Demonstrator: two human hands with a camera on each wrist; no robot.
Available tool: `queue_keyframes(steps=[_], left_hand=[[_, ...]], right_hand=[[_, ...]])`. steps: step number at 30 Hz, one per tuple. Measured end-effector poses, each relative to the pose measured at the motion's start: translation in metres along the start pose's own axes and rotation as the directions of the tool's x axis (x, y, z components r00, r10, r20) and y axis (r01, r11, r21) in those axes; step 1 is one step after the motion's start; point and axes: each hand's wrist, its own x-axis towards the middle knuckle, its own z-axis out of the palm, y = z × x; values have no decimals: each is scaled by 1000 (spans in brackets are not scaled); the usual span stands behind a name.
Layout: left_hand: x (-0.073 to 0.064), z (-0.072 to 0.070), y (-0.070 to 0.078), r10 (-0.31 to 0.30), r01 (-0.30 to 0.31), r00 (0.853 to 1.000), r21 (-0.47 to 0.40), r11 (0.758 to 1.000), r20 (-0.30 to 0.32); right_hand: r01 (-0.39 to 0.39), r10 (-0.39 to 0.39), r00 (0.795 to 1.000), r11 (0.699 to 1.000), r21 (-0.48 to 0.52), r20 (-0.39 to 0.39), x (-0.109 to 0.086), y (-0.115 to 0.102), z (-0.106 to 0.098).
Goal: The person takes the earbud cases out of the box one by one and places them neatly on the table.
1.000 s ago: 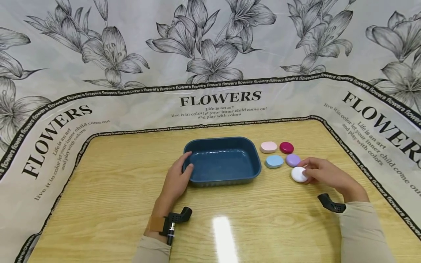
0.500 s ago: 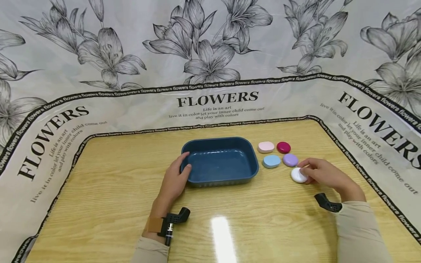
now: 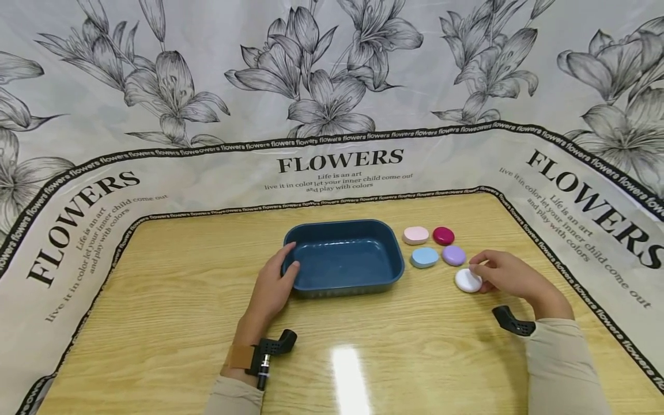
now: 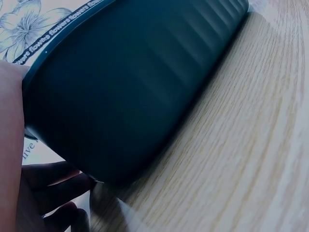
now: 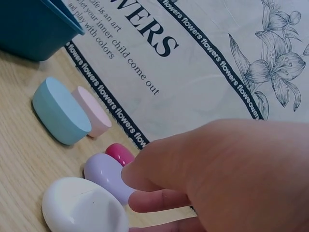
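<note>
My left hand holds the left end of a deep, dark blue rectangular basin; thumb and index finger reach over the rim. In the left wrist view, other fingers lie by the lower corner of its ribbed wall. On the right, my right hand is at a smooth white rounded piece, fingertips at its right edge. The right wrist view shows the white piece on the table, with the thumb raised apart from it, near a glossy lilac piece.
Between basin and right hand lie a light blue oval piece, a pale pink one and a dark pink round one. A flower-printed sheet borders the wooden table at the back and sides.
The head view has shifted slightly. The white piece sits a little nearer and farther from the lilac one, and my right fingers cover less of it. The left hand keeps its place.
</note>
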Motion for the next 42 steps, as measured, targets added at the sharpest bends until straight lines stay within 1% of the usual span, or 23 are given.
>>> queue_keyframes(steps=[8,14,17,21,23,28,32,34,37,40,42], left_hand=[[3,4,1,7,-7,1000,5,1000,-10],[1,5,-1,-5,6,1000,36,999,-19],[-1,5,-1,8,-7,1000,42,999,-24],[-2,5,-2,55,-52,997,66,996,-52],[-2,5,-2,75,-70,995,82,994,-64],[-3,5,-1,94,-88,990,59,994,-103],[-3,4,-1,117,-114,981,34,993,-152],[-2,4,-4,132,-129,976,29,991,-173],[-2,3,-6,152,-154,965,9,988,-212],[-1,3,-8,183,-191,947,-2,982,-266],[0,2,-8,200,-212,929,-6,977,-312]], right_hand=[[-1,0,1000,997,-71,-17,-1,2,-4],[-24,16,998,991,-131,-62,-2,7,-3],[-26,11,996,986,-167,-91,-3,9,-2],[-11,-22,988,976,-216,-150,-4,5,-2],[4,-46,982,974,-225,-182,-3,0,-2],[51,-107,964,973,-225,-245,0,-8,-1],[47,-110,953,974,-221,-282,0,-13,1],[47,-111,948,976,-213,-298,0,-16,3],[73,-135,940,977,-202,-314,2,-21,9],[87,-146,939,977,-197,-311,5,-28,16],[84,-139,943,979,-188,-303,7,-32,21]])
